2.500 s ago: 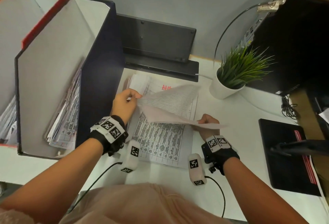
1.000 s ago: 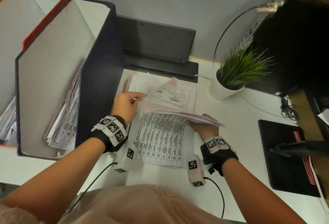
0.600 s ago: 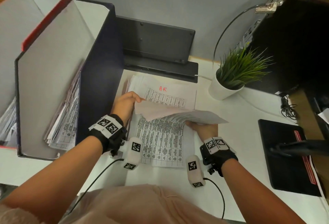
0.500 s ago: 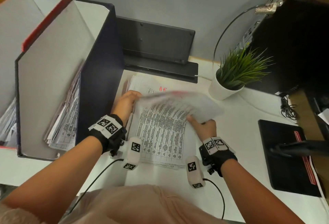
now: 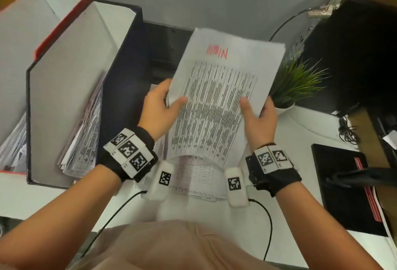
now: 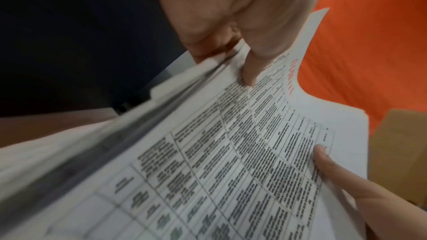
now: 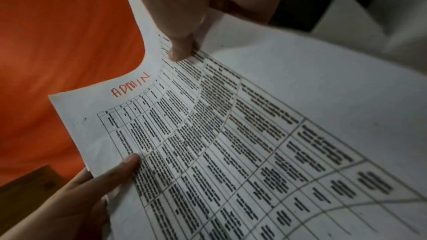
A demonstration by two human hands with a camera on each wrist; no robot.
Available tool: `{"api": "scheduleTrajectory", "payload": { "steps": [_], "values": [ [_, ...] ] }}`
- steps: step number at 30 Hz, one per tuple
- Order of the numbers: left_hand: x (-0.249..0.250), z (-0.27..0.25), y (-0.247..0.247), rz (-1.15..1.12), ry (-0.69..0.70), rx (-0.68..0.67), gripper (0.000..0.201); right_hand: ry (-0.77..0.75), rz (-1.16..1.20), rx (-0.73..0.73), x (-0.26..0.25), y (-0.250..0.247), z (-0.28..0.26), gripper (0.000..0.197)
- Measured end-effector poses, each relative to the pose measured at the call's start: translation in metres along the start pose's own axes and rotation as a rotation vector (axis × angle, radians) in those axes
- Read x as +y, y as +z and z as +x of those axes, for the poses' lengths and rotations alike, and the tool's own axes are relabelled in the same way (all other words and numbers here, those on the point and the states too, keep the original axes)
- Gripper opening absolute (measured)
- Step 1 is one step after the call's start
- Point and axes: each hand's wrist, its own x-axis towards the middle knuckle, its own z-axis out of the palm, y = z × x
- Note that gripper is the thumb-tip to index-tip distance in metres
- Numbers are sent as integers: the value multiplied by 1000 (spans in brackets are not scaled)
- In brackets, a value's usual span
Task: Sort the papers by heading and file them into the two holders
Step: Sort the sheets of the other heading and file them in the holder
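1. Head view shows a sheaf of papers (image 5: 217,106) lifted off the tabletop (image 5: 300,138) and held upright in front of the person, its top sheet a printed table headed in red handwriting; the right wrist view reads that heading as "ADMIN" (image 7: 130,86).
2. The left hand (image 5: 160,108) grips the sheaf's left edge, thumb on the front and fingers behind; the left wrist view shows several sheets pinched together there.
3. The right hand (image 5: 258,117) holds the right edge the same way, thumb pressed on the printed face.
4. More loose papers (image 5: 194,175) lie flat on the tabletop under the raised sheaf, between the two wrists, so sorting is not finished.
5. To the left stands the dark blue holder (image 5: 71,89), already carrying a leaning stack of printed sheets; further left is the red-edged holder (image 5: 28,31), also with some papers at its bottom. No label on either holder is legible, so I cannot tell which one takes ADMIN.
6. The step in hand looks like checking the heading of a gathered group before filing it.
7. The next move likely calls for swinging the sheaf left, keeping the edges squared, and lowering it into the open top of the matching holder without catching on the sheets already inside.
8. A potted plant (image 5: 294,83) stands just right of the sheaf.
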Motion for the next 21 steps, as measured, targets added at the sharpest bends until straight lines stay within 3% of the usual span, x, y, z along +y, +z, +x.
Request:
{"api": "scheduleTrajectory", "payload": {
  "steps": [4,9,15,21],
  "values": [
    [15,-3,-3,-126,115,79,28,-67,118,-23,-24,3,2,35],
    [-13,-19,7,-126,-87,114,21,41,64,-86,-12,10,-17,33],
    [-19,-20,3,-148,-98,132,16,90,46,-85,-1,9,-21,40],
    [-31,-31,9,-116,-211,138,31,163,-40,-108,26,13,-40,39]
  ]
}}
